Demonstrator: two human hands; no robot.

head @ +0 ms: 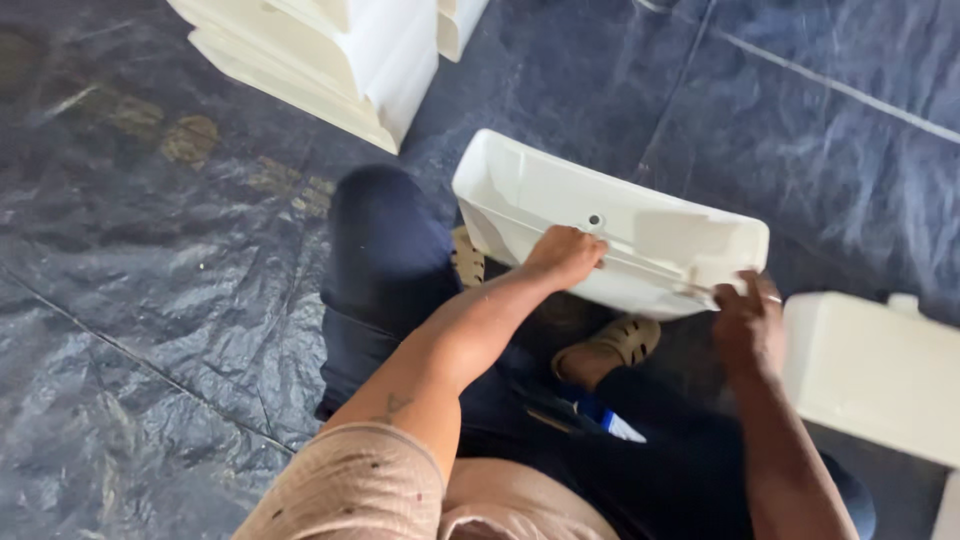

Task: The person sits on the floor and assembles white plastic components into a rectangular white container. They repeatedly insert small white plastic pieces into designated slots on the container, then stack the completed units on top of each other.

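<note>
A white open box-shaped plastic tank (520, 185) with a small round hole in its inner wall is held tilted above my knees. My left hand (563, 255) grips the tank's near rim at the middle, fingers curled over the edge. At the tank's right end, my right hand (748, 318) is closed on the near corner; a ring shows on one finger. My legs in dark trousers and beige perforated sandals lie beneath the tank.
A stack of white plastic tanks (330, 55) stands at the top left. Another white box-shaped piece (870, 375) sits at the right, close to my right hand. Dark blue plastic sheeting (150, 300) covers the floor.
</note>
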